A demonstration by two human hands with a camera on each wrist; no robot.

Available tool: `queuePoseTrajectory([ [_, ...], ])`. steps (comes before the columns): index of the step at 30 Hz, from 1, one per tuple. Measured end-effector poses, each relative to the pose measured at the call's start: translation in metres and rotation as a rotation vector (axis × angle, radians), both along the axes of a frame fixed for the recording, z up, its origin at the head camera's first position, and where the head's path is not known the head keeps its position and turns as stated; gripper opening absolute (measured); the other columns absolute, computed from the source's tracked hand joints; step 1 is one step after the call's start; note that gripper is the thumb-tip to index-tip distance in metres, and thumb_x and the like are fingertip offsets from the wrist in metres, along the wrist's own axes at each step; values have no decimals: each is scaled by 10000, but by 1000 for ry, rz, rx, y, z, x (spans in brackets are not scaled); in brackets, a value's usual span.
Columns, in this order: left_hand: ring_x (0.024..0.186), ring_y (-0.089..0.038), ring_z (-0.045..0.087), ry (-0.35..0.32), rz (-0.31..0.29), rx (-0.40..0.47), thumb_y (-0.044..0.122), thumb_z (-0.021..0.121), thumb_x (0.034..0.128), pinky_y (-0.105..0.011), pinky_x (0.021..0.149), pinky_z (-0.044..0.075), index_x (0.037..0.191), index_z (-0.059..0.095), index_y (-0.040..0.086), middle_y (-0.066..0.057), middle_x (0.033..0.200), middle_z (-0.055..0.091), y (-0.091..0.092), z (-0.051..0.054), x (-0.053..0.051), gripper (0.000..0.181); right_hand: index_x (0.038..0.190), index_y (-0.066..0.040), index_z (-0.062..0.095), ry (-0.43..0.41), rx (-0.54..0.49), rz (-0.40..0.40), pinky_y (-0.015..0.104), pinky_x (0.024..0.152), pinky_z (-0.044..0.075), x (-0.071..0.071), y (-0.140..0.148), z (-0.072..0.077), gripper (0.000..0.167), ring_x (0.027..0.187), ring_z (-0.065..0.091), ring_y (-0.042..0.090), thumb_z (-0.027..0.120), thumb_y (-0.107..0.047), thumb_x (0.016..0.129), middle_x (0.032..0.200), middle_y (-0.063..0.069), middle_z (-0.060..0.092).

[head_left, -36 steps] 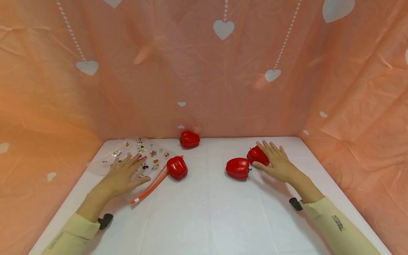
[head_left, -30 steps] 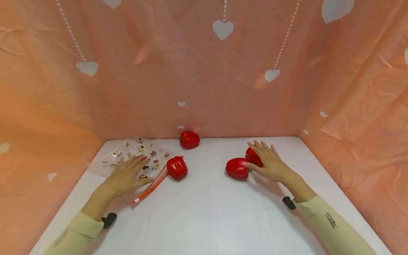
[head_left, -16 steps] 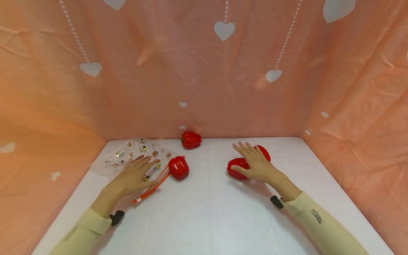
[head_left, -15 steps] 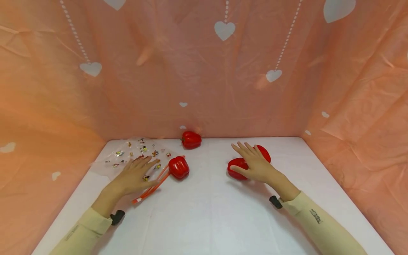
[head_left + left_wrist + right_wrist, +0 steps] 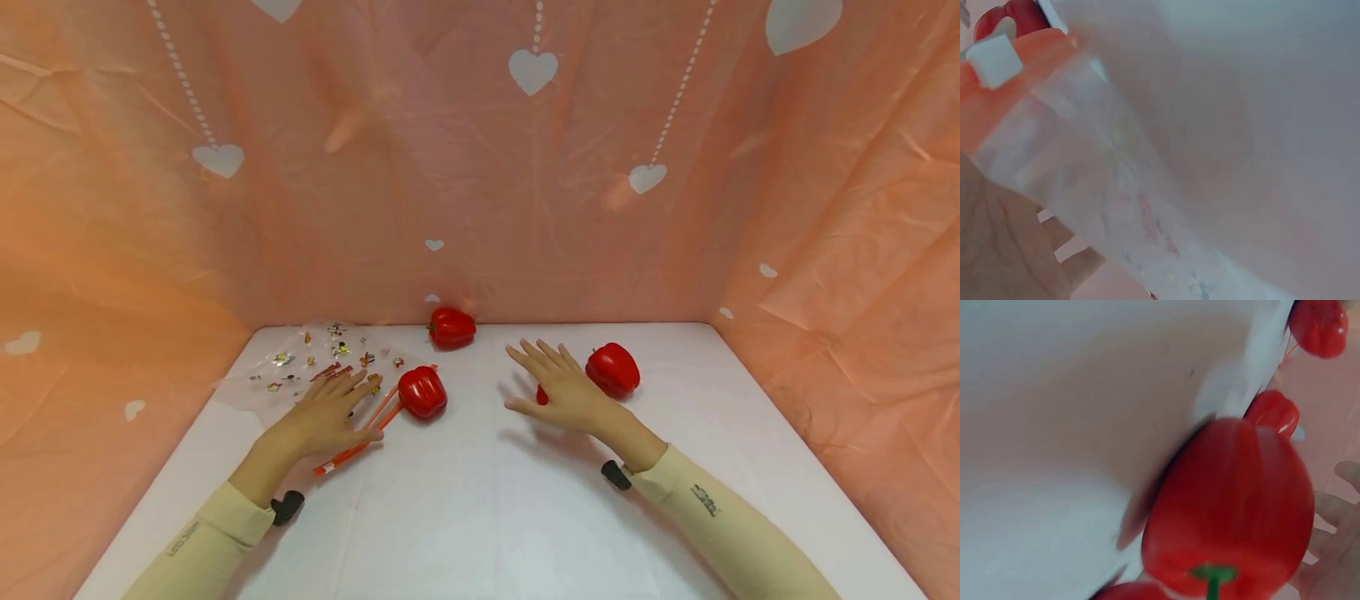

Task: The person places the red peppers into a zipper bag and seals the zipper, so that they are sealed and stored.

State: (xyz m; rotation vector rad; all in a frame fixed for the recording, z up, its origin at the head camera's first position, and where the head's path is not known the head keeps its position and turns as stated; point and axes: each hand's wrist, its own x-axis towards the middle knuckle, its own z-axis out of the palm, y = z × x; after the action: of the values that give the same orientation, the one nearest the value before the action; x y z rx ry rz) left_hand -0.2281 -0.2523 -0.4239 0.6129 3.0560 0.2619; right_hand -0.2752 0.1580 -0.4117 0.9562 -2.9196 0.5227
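Note:
My left hand (image 5: 318, 421) is spread over a clear plastic bag (image 5: 262, 375) with small colourful prints and an orange drawstring (image 5: 348, 454). Left wrist view: the open palm (image 5: 1004, 244) is beside the bag (image 5: 1129, 187); contact cannot be made out. A red bell pepper (image 5: 422, 392) lies by the drawstring. My right hand (image 5: 573, 398), fingers extended, mostly hides another pepper (image 5: 542, 395) in the head view. That pepper (image 5: 1229, 500) shows its green stem in the right wrist view, with nothing gripped. Right of this hand lies a third pepper (image 5: 613, 369).
One more red pepper (image 5: 452, 328) lies at the back edge of the white table (image 5: 465, 517). Orange cloth (image 5: 480, 192) with white hearts forms a wall behind and on both sides. Each wrist carries a small black device (image 5: 617, 475).
My right hand has moved left, from above the right-hand pepper to above the one beside it. My left hand has shifted slightly right over the bag. The peppers have stayed put.

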Motion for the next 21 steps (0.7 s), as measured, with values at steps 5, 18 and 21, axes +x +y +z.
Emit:
queuePoseTrajectory([
  [5, 1534, -505, 350, -10, -17, 15, 496, 763, 947, -710, 1234, 229, 1618, 451, 63, -261, 1656, 411, 1, 1, 1, 858, 1706, -222, 308, -13, -6, 40, 588, 1313, 65, 2, -16, -2, 879, 1643, 178, 373, 649, -615, 999, 1762, 116, 273],
  [18, 1502, -512, 399, -71, -3, 54, 358, 735, 1000, -709, 1163, 366, 1615, 478, 102, -253, 1634, 437, 2, 6, 1, 714, 1716, -243, 276, -95, -1, 53, 492, 1325, 125, 5, -57, -8, 905, 1640, 220, 310, 640, -644, 991, 1759, 75, 296],
  [21, 1467, -518, 436, -103, 25, 81, 344, 729, 1009, -722, 1120, 407, 1602, 501, 118, -273, 1592, 465, 1, 8, 0, 674, 1709, -236, 297, -125, -27, 48, 501, 1317, 174, 6, -65, -7, 902, 1629, 252, 318, 656, -637, 985, 1748, 74, 323],
])
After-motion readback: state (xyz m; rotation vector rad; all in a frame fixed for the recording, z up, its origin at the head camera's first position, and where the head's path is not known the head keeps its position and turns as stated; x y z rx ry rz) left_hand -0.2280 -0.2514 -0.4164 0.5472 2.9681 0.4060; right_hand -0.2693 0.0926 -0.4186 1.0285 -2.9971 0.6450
